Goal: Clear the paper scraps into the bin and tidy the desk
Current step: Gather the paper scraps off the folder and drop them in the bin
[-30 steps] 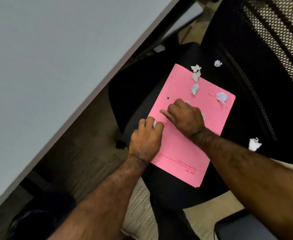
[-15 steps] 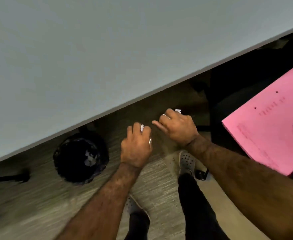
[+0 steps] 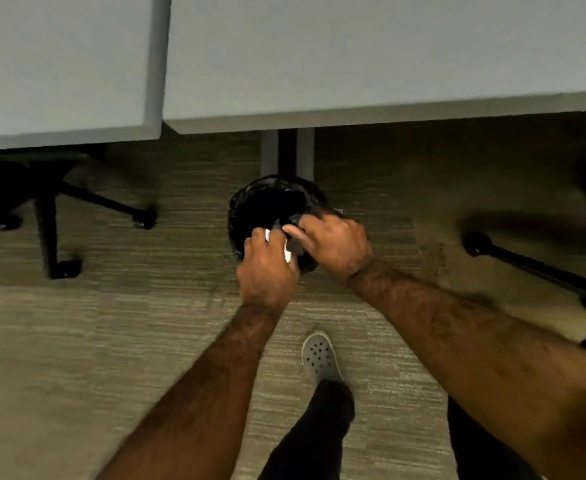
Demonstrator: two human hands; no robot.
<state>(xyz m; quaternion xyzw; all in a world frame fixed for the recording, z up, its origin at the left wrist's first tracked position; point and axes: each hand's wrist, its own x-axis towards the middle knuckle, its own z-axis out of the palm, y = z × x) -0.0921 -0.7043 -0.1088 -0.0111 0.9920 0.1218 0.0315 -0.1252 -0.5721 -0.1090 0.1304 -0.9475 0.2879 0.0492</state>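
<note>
A round black bin lined with a dark bag stands on the carpet just under the desk edge. Both hands hover over its near rim. My left hand is curled around white paper scraps, with bits of white showing between its fingers. My right hand sits close beside it, fingers bent and thumb touching the left hand's fingertips; a small white edge shows behind its knuckles, and what it holds is hidden.
The grey desk top fills the upper part, with a second desk at left and a desk leg behind the bin. Black chair bases stand at left and right. My shoe is on the carpet.
The view swung away from the pink folder on the chair. Both hands carried scraps leftward and now hover over the bin, which has come to the centre.
</note>
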